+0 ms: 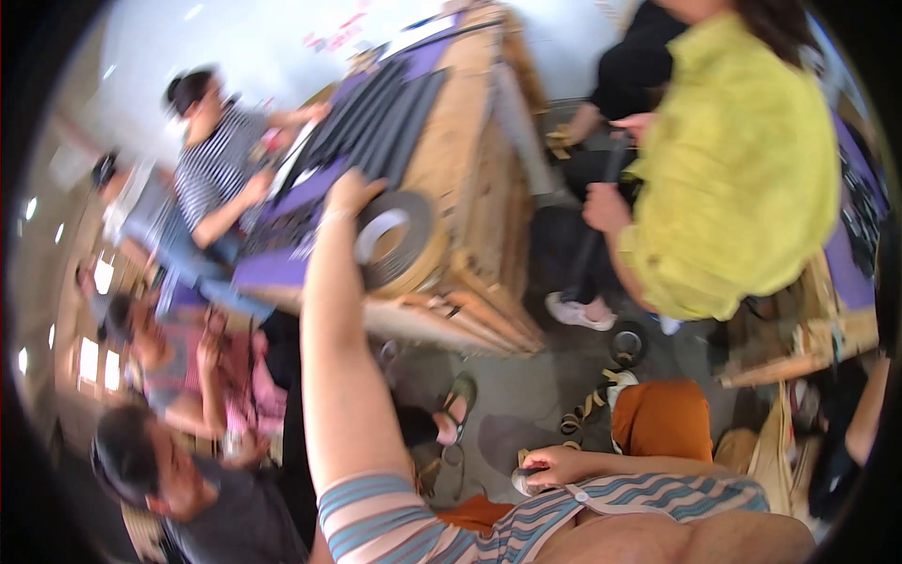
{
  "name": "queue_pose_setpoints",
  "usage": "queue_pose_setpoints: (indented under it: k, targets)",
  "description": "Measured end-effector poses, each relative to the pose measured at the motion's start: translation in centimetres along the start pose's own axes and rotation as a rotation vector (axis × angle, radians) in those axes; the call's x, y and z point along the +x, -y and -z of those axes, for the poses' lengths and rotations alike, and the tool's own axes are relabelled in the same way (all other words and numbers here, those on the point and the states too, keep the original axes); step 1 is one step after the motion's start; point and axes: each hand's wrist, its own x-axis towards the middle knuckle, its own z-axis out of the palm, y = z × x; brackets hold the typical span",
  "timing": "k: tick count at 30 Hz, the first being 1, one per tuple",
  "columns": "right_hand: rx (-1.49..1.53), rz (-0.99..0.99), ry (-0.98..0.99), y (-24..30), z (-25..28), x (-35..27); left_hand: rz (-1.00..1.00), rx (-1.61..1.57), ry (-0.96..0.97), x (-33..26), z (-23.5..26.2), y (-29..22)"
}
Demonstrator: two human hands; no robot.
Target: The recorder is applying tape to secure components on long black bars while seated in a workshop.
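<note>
My left arm reaches across to a wooden table, and my left hand (351, 194) is at the near ends of several long dark grey strips (376, 117). Its fingers are blurred, and whether they grip a strip does not show. Close beside that hand lies a big roll of dark strip (420, 226) with a white core and a tan outer edge. My right hand (556, 465) is low, close to my body, with its fingers closed round a small pale and dark object (523, 481), mostly hidden.
Purple cloth (268, 273) covers part of the wooden table (470, 188). Across it stands a person in a striped top (221, 155). At right, a person in yellow (742, 179) holds a dark strip. An orange-brown covered seat (662, 418) and curled strips (584, 411) are on the floor.
</note>
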Motion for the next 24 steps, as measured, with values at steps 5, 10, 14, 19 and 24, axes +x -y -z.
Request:
queue_pose_setpoints:
  k: [5, 10, 14, 19, 24]
  targets:
    - [-0.185, 0.034, 0.020, 0.1, 1.1, 1.1, 0.001, 0.219, -0.035, -0.6, 0.6, 3.6]
    - [-0.140, 0.142, 0.014, 0.1, 1.1, -0.6, 0.037, 0.380, -0.007, 0.8, 0.4, -0.9]
    - [-0.106, 0.163, 0.006, -1.4, 0.8, 0.3, 0.092, 0.310, -0.082, 2.0, -0.3, 0.6]
    - [-0.074, 0.202, 0.016, -1.4, 0.6, 0.5, 0.089, 0.253, -0.215, 3.6, 0.6, -1.4]
    - [-0.105, 0.188, -0.021, 0.0, 0.7, -0.7, -0.091, 0.542, -0.097, 3.6, 3.2, -0.7]
